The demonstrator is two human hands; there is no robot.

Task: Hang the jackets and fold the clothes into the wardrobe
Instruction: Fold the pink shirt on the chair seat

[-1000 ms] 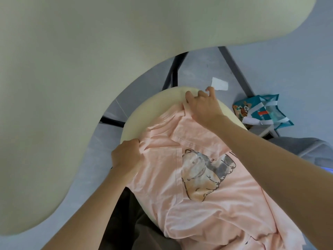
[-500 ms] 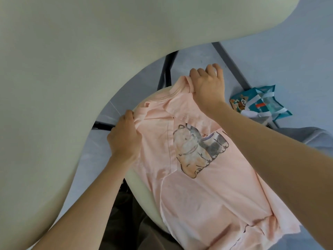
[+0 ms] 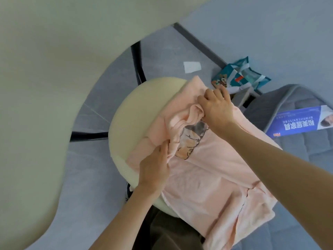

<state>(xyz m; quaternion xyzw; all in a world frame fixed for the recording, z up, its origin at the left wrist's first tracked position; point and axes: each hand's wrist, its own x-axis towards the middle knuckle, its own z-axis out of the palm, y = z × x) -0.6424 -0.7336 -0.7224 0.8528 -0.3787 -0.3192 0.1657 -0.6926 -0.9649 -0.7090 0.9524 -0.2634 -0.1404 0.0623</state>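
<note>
On the stool, the left hand and right hand are clutching the pink T-shirt mid-fold; next, I'd guess, pressing it flat.

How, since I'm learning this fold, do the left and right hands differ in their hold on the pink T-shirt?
The right hand sits farther away, beyond the print; the left hand is nearer, beside it. The right hand curls over a bunched ridge of cloth; the left hand lies flatter, pinching a fold. Both hold the pink T-shirt on the cream stool.
</note>
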